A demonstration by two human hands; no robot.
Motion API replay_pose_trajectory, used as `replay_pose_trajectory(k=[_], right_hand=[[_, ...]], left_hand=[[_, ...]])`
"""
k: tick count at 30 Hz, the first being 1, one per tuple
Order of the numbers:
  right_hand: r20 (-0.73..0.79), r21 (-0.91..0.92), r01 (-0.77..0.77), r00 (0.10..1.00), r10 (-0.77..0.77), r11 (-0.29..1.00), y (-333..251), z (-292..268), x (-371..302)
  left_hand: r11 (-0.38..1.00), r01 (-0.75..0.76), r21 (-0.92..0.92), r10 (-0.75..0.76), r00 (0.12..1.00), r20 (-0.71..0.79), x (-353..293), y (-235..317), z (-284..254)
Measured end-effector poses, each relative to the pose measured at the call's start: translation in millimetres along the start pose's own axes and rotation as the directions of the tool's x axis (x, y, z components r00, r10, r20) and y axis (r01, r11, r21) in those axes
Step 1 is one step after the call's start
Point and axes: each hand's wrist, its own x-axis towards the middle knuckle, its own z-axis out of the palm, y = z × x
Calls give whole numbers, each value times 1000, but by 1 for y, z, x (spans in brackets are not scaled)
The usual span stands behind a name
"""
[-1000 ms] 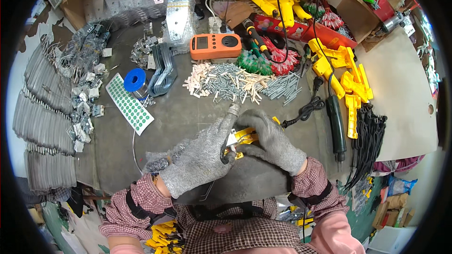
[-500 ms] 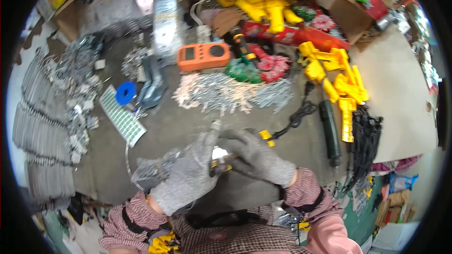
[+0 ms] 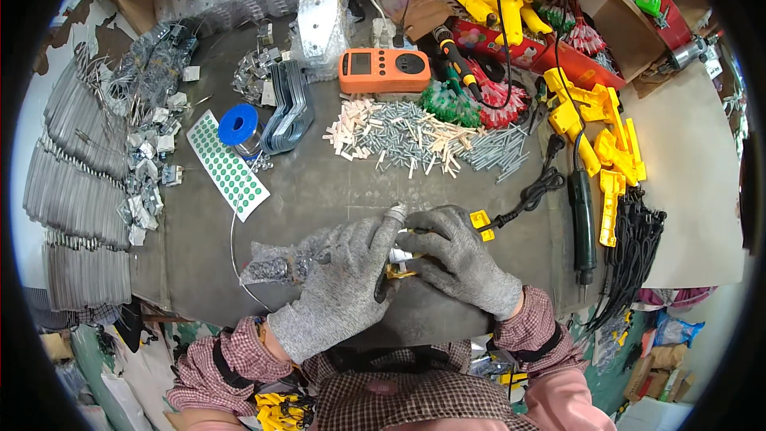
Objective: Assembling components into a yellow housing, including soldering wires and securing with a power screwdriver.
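Observation:
In grey knit gloves, my hands meet low over the middle of the dark work surface. My left hand [image 3: 343, 275] curls around one side of a small part with a white piece and a brass-yellow piece [image 3: 399, 270]. The fingers of my right hand [image 3: 463, 259] pinch it from the other side. Most of this part is hidden by the gloves. Just beyond my right hand lies a yellow plastic piece [image 3: 482, 225], next to a coiled black cord [image 3: 538, 187]. Crumpled clear plastic wrap with dark contents [image 3: 275, 263] lies beside my left hand.
Screws and pale plugs [image 3: 407, 136] lie in front of an orange multimeter [image 3: 384, 70]. A sticker sheet [image 3: 227, 168] and blue spool [image 3: 239, 124] sit left, near stacked metal plates [image 3: 76, 199]. At right are a hanging electric screwdriver [image 3: 582, 223], yellow housings [image 3: 610, 140] and black cables [image 3: 634, 247].
The whole view has shifted, so the table's things appear farther right and higher. My hands stay together around the small part, whose white and brass-yellow pieces now show between the fingers.

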Motion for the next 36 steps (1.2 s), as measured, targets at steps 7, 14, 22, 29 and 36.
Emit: replay_pose_trajectory(k=[7,14,22,29,36], right_hand=[[89,70,-7,996,1,998,1,-6,-1],[43,-23,-56,997,56,998,-5,5,-2],[-10,53,-90,996,90,995,-11,2,3],[36,54,-2,999,0,999,-7,-1,-3],[80,127,-12,997,1,992,4,-1,-3]], left_hand=[[1000,3,-2,-3,999,33,-1,3,-2],[966,4,-258,-15,999,-40,2,-5,3],[989,53,-135,-51,999,18,7,6,-2],[996,87,-8,-85,990,109,-7,9,-5],[998,63,-10,-62,995,81,-9,5,0]])
